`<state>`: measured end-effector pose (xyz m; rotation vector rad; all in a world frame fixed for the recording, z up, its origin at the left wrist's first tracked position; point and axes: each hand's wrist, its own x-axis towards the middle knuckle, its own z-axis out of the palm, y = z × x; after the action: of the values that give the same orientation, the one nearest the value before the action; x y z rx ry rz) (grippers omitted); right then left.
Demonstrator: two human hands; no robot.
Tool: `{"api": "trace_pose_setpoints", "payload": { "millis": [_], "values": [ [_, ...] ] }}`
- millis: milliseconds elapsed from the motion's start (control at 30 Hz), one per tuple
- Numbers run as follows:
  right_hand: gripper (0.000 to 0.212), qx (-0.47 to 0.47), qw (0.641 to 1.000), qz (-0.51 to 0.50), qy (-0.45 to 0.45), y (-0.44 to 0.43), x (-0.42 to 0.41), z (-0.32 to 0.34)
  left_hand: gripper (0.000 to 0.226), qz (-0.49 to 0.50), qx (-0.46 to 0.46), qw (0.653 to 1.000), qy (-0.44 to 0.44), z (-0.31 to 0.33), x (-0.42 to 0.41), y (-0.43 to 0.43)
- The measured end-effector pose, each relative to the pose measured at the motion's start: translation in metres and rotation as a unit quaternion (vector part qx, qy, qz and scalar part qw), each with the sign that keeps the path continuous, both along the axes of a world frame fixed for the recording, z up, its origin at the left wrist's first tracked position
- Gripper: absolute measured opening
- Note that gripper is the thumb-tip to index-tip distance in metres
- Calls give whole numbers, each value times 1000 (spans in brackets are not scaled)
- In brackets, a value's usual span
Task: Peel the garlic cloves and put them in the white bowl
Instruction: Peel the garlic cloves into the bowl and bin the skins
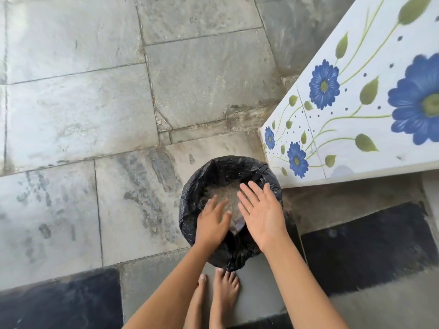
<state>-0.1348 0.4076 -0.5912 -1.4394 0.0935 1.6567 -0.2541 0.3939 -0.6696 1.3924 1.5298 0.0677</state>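
Garlic cloves: none in sight, and no white bowl either, so both sit somewhere out of frame. Grip first: the left hand [212, 224] is spread flat, palm down, fingers straight, holding nothing. The right hand [261, 210] is wide too, palm turned up and inward, also empty. Both hover over the mouth of a bin [228, 165] lined with a black bag. That placing reads like hands being dusted off so scraps drop inside rather than on the floor [95, 91]. Pale flaky stuff [223, 193] lies in the bag, likely peel, though it's too blurred to be sure. Bare feet [223, 288] stand just behind the bin on the grey stone. To the right are white tiles [356, 110] painted with blue flowers, and a dark mat [368, 245] lies below them. No writing or label shows anywhere.
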Motion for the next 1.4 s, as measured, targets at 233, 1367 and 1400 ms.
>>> {"api": "trace_pose_setpoints", "payload": {
  "millis": [233, 1367, 1400],
  "values": [
    [38, 18, 918, 137, -373, -35, 0, 145, 37, 47, 107, 992, -58, 193, -18, 18],
    [57, -191, 534, -12, -824, -526, 255, 494, 28, -512, 376, 768, -81, 628, 363, -300],
    [58, -192, 540, -7, -820, -526, 256, 492, 24, -520, 379, 763, -67, 627, 365, -299]
  ]
}}
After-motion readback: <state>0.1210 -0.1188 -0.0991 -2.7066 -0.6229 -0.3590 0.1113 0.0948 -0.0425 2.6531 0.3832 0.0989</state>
